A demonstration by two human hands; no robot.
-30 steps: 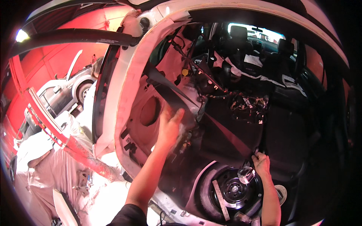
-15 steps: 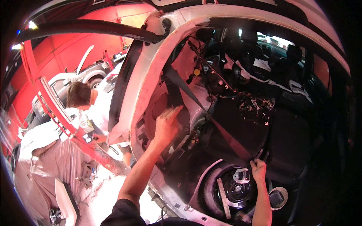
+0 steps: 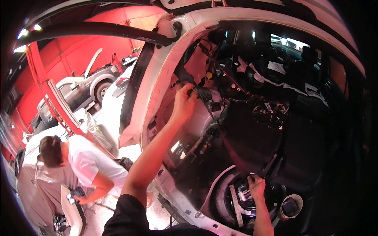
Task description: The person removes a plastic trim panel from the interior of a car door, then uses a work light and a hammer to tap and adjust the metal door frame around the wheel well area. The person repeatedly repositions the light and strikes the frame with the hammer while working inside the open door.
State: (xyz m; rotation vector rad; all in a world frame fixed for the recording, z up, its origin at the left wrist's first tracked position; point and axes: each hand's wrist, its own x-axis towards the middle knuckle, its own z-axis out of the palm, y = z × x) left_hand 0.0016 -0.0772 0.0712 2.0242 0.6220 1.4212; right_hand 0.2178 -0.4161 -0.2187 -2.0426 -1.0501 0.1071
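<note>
I am at the open back of a white car. My left hand is raised, closed on the dark seat belt beside the bare left inner panel. The belt runs down to my right hand, which grips its lower part just above the spare wheel in its well. A pale strip lies across the wheel, and a small shiny metal part sits beside my right hand. Loose wiring lies on the dark folded seat back.
A co-worker in a white shirt bends at the left, holding a small object over a pale panel. A bucket stands right of the wheel well. A red lift post, covered surfaces and a grey vehicle are behind.
My left hand has moved up along the belt and closed on it. My right hand has moved down and left with the belt. The co-worker has appeared and moved toward the lower left.
</note>
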